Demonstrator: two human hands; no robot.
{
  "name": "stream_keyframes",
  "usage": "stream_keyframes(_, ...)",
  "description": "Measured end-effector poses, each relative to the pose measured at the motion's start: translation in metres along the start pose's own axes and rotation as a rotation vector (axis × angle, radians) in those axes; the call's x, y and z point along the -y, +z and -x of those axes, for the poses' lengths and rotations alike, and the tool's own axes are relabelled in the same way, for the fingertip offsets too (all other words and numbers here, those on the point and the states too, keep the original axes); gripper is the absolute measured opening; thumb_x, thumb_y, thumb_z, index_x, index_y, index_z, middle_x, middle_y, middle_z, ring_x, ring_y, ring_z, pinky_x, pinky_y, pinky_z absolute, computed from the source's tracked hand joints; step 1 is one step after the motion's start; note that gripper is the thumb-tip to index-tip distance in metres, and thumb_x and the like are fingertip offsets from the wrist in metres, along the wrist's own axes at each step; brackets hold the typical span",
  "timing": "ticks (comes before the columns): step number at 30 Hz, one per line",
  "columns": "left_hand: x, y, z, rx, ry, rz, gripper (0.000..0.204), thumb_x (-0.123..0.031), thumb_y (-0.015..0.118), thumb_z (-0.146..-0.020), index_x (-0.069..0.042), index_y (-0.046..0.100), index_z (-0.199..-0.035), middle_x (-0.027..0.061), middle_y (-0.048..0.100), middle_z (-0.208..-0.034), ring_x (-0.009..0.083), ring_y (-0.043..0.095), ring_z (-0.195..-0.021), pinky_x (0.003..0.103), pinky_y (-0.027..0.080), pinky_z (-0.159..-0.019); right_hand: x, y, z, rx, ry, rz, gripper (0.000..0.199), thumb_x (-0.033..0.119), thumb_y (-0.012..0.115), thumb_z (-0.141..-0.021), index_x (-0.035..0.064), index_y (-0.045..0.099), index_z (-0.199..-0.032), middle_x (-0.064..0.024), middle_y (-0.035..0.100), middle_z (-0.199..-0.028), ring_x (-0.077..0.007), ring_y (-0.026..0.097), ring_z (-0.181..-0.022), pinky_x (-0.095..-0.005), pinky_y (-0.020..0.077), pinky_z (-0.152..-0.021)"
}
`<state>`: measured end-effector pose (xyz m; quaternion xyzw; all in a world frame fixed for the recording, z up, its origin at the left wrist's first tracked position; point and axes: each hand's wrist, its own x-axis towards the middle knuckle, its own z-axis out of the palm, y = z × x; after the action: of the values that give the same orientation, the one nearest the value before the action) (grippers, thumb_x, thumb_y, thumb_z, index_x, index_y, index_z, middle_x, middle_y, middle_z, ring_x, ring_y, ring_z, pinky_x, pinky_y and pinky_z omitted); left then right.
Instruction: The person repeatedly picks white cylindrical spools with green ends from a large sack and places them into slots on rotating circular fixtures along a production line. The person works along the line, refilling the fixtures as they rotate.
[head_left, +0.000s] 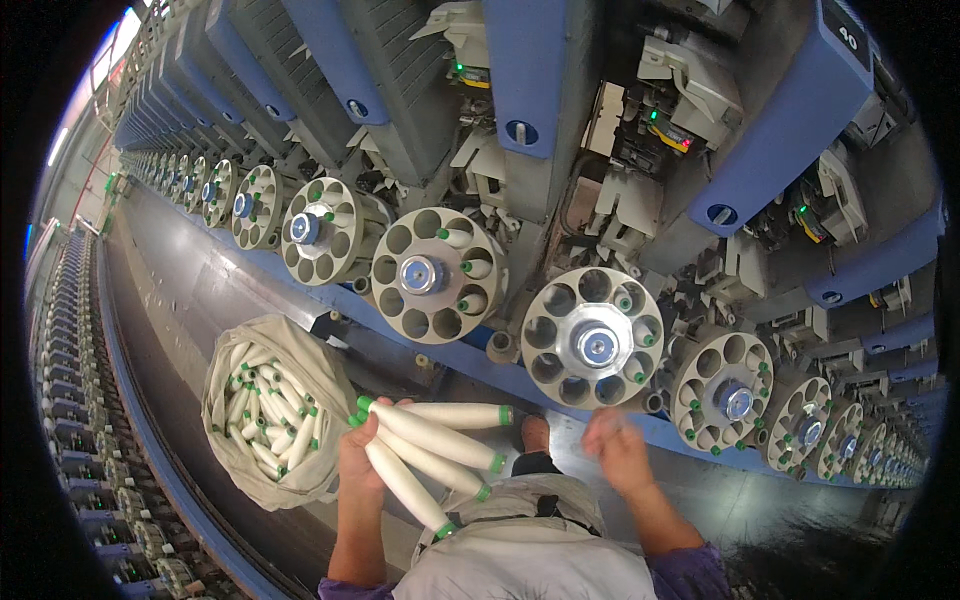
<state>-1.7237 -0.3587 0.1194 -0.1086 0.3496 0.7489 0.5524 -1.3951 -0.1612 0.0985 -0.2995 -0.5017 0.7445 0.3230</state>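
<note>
My left hand [361, 455] grips a fan of several white yarn bobbins [430, 435] with green ends, near the lower middle. My right hand [617, 452] hovers to the right of them, just below a round bobbin magazine [568, 345]. Motion smears its fingers, and no bobbin shows in it. That magazine has a ring of pockets around a blue and silver hub, and three bobbins sit in the pockets on its right side. To the left of my left hand stands an open cloth bag [338, 375] full of more green-tipped bobbins [270, 405].
A magazine to the left [405, 300] holds three bobbins; one to the right [705, 385] holds several. The row of magazines runs along a blue rail [515, 378] below blue and grey winding units [525, 70]. Another machine row [75, 400] lines the far left, across the floor [180, 290].
</note>
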Motion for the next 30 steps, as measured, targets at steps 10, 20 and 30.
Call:
stream_keyframes(10,0.129,0.040,-0.017,-0.054,0.256,-0.244,0.041,-0.017,0.070,-0.095,-0.007,0.060,-0.134,0.0139,0.060,-0.136,0.0295,0.058,-0.127,0.049,0.043,-0.113,0.002,-0.065,-0.136,-0.197,-0.473,1.167,0.020,0.016,0.081,-0.082,0.0046,0.068,-0.093,-0.0096,0.062,-0.089,-0.0347,0.058,-0.096,-0.0456,0.0485,-0.082)
stream_keyframes(20,0.101,0.075,-0.027,0.039,0.185,-0.183,0.049,-0.042,0.063,-0.102,-0.002,0.056,-0.131,0.0230,0.070,-0.114,0.0452,0.067,-0.114,0.062,0.053,-0.100,0.045,0.034,-0.055,0.704,0.114,0.855,0.029,0.025,0.065,-0.098,0.0021,0.061,-0.114,-0.0216,0.067,-0.107,-0.0425,0.064,-0.099,-0.0493,0.0502,-0.087)
stream_keyframes(30,0.029,0.017,-0.020,-0.093,-0.072,0.134,0.008,-0.009,0.064,-0.084,-0.002,0.067,-0.087,0.0177,0.071,-0.093,0.0487,0.065,-0.109,0.065,0.045,-0.109,0.002,0.016,-0.003,0.362,0.030,0.329,0.027,0.020,0.052,-0.107,-0.0001,0.064,-0.093,-0.0106,0.068,-0.078,-0.0238,0.066,-0.070,-0.0340,0.0511,-0.066)
